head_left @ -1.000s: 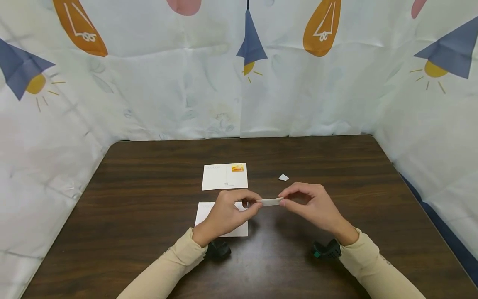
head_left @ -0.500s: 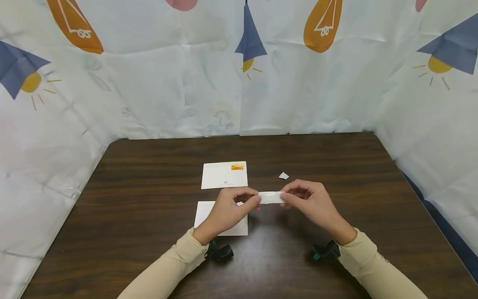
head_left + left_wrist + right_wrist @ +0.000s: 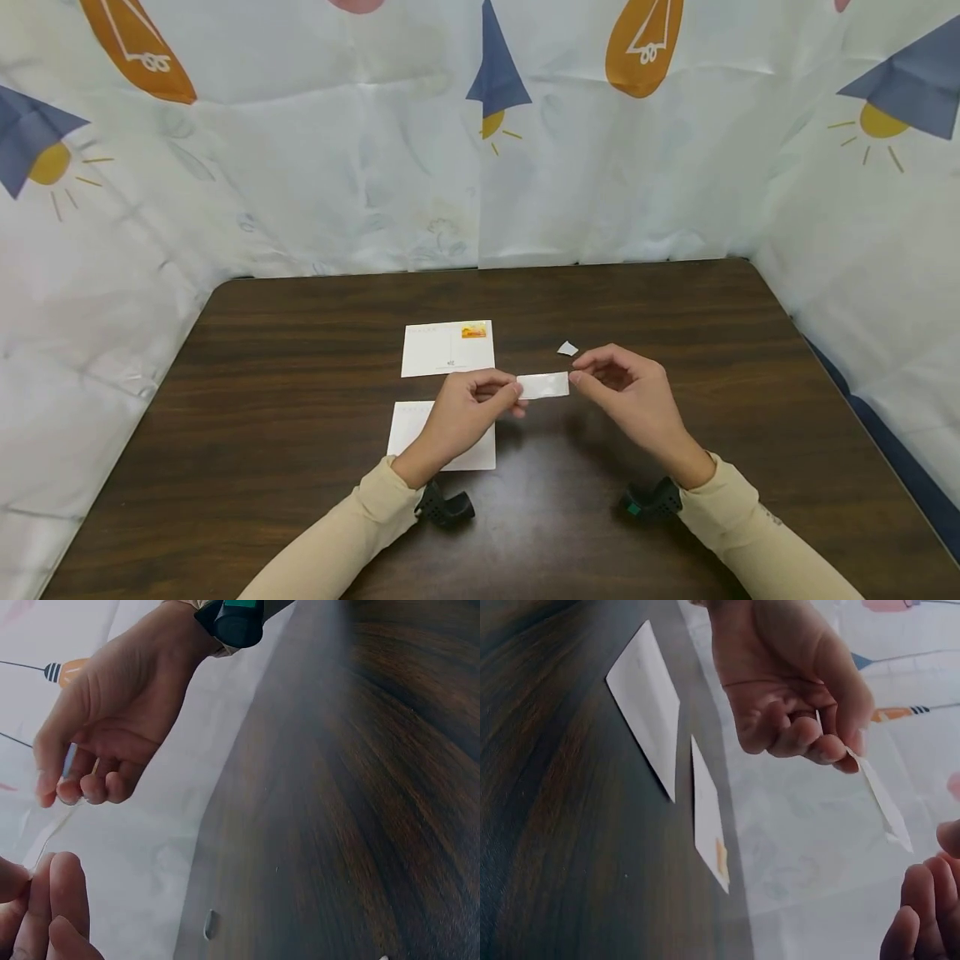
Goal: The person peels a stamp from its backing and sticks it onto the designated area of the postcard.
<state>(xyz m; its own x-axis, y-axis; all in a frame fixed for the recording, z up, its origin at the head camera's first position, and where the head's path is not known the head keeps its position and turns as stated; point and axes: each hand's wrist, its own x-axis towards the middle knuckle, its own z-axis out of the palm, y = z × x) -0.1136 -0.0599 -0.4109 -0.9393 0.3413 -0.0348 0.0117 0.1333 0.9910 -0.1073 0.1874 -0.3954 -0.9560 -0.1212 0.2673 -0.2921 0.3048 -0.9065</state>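
My left hand (image 3: 468, 408) pinches a small white rectangular strip (image 3: 543, 386) by its left end, above the table. The strip's face looks slightly shiny. Just past its free end hovers my right hand (image 3: 630, 400), thumb and forefinger loosely bent and a little apart. In the right wrist view a small gap separates the strip (image 3: 885, 802) from the right fingers (image 3: 922, 907). A blank-looking white card (image 3: 408, 423) lies partly hidden under my left hand. Behind it is a postcard (image 3: 427, 350) with an orange-yellow stamp (image 3: 473, 332) in its upper right corner.
A small torn white paper scrap (image 3: 567, 348) lies just behind my right hand. The dark wood-grain table (image 3: 262, 400) stretches to both sides. White cloth walls (image 3: 337, 183) printed with lamps and bulbs enclose its back and sides.
The strip has turned from nearly edge-on to face up toward the head camera. My right fingers have let go of its right end and shifted slightly away.
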